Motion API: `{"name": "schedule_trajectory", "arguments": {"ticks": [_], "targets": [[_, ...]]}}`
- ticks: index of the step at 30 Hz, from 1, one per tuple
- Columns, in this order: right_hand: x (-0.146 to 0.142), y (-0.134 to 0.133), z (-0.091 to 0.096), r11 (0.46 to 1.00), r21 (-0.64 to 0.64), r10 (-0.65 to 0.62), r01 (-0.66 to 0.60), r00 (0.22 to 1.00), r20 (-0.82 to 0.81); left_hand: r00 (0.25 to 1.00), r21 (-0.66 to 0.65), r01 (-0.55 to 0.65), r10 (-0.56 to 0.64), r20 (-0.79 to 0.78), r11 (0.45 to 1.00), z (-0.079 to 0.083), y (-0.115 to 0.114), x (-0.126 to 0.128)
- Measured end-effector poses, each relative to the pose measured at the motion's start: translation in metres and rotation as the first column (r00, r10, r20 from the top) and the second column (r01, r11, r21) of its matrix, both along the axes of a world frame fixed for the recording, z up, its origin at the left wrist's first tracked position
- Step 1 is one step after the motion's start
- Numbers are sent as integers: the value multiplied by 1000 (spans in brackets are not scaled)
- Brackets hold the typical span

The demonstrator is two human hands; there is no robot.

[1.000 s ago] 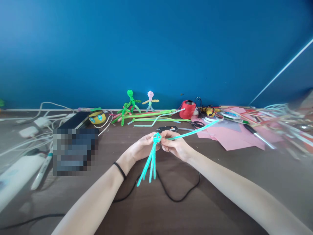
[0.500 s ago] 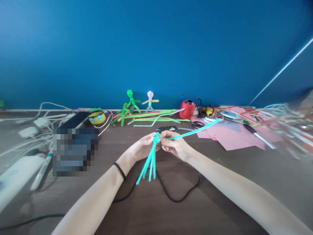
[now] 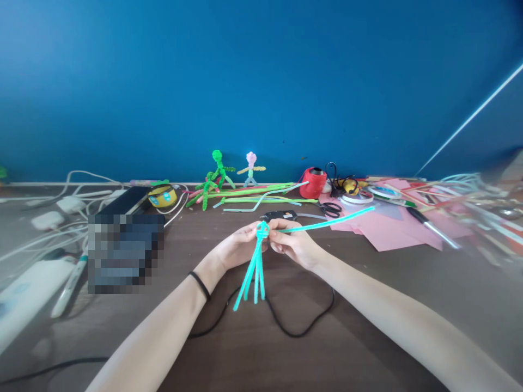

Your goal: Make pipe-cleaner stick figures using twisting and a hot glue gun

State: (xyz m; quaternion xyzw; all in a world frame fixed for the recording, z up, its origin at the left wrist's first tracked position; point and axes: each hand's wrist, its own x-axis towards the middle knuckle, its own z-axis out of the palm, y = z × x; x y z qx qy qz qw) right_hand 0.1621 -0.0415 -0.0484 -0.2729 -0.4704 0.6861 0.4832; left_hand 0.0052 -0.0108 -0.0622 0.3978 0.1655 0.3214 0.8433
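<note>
Between both hands is a turquoise pipe cleaner figure (image 3: 262, 230), with a rounded wound top and several straight strands fanning downward. My left hand (image 3: 242, 246) pinches its top from the left, wrist circled by a black band. From the other side, my right hand (image 3: 293, 242) grips the figure near the same spot with closed fingers. One long turquoise pipe cleaner (image 3: 339, 220) runs out from the right hand toward the right. Just behind the hands lies a black glue gun (image 3: 280, 215).
Green (image 3: 218, 158) and pink (image 3: 250, 158) pipe cleaner figures stand by the blue wall. Loose pipe cleaners (image 3: 261, 190), a red thread spool (image 3: 314, 182) and scissors (image 3: 330, 208) lie behind. Pink paper (image 3: 388, 231) is right; white cables (image 3: 53, 234) are left. A black cord (image 3: 294, 333) curves in front.
The hanging strands have swung slightly right, and the long pipe cleaner's free end has dipped a little. Both hands keep nearly the same place and grip.
</note>
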Motion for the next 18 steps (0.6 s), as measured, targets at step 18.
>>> {"name": "schedule_trajectory", "arguments": {"ticks": [18], "targets": [[3,5,-1,991,-38,-125,125,992,-14,969,114,-174,191,-160,978,14,5,3]]}}
